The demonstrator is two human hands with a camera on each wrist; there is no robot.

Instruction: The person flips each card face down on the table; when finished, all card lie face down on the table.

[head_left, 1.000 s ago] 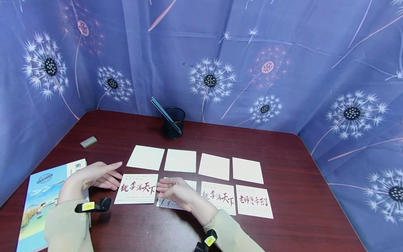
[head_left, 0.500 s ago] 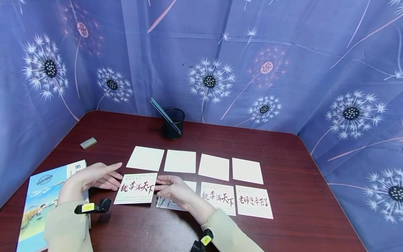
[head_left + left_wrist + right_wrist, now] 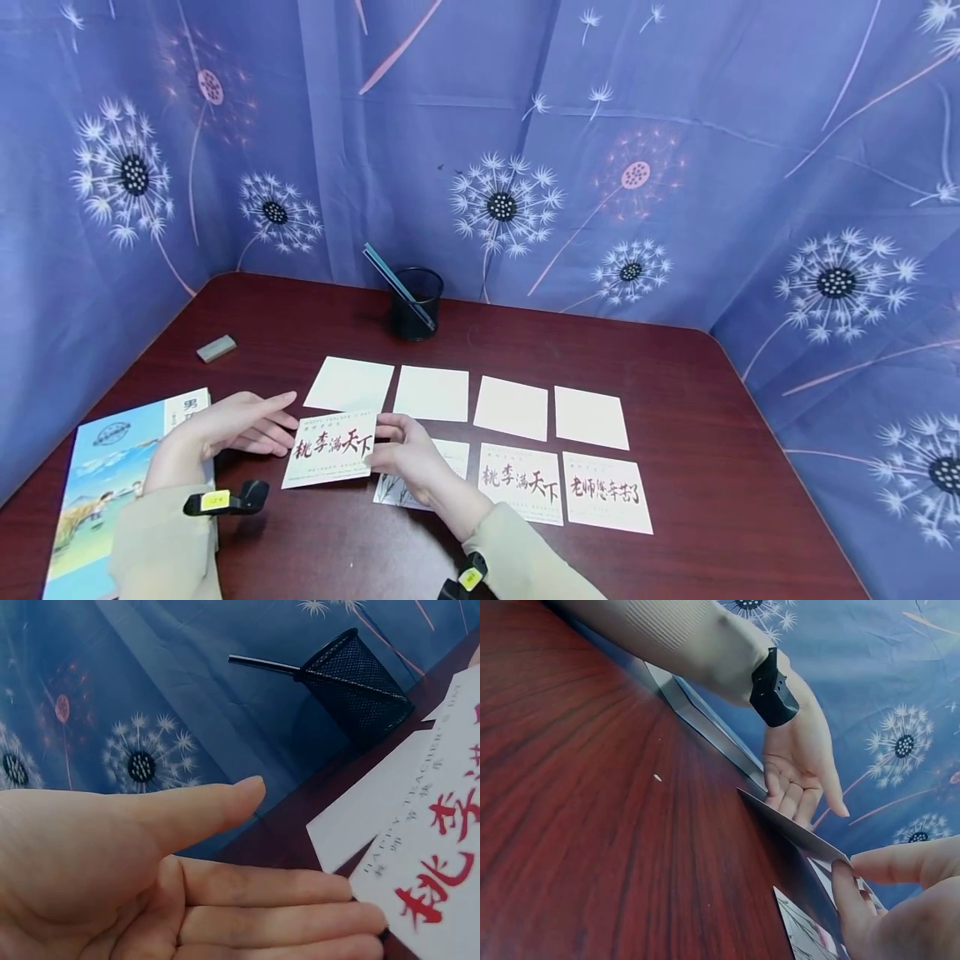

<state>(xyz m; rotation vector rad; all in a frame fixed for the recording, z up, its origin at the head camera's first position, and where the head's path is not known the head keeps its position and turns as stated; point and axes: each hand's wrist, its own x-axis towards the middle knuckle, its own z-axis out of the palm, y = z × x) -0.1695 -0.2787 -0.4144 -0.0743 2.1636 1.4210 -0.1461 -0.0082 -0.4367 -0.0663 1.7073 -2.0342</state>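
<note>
My right hand pinches the right edge of a square white card with red Chinese characters between thumb and fingers. In the right wrist view this card is tilted, raised off the table at the pinched side. My left hand has its fingers straight, palm toward the card, with the fingertips right at its left edge. Under my right hand lies a card with a grey plant drawing, partly hidden. To its right lie another card with red characters and a second lettered card.
Behind is a row of several blank white cards. A book with a blue cover lies at the left, partly under my left forearm. A grey block and a black mesh pen cup with sticks stand further back on the dark red table.
My right hand has closed its thumb and fingers on the lettered card's right edge, and the card has been lifted and tilted. My left hand has stayed nearly still; the head view shifts slightly.
</note>
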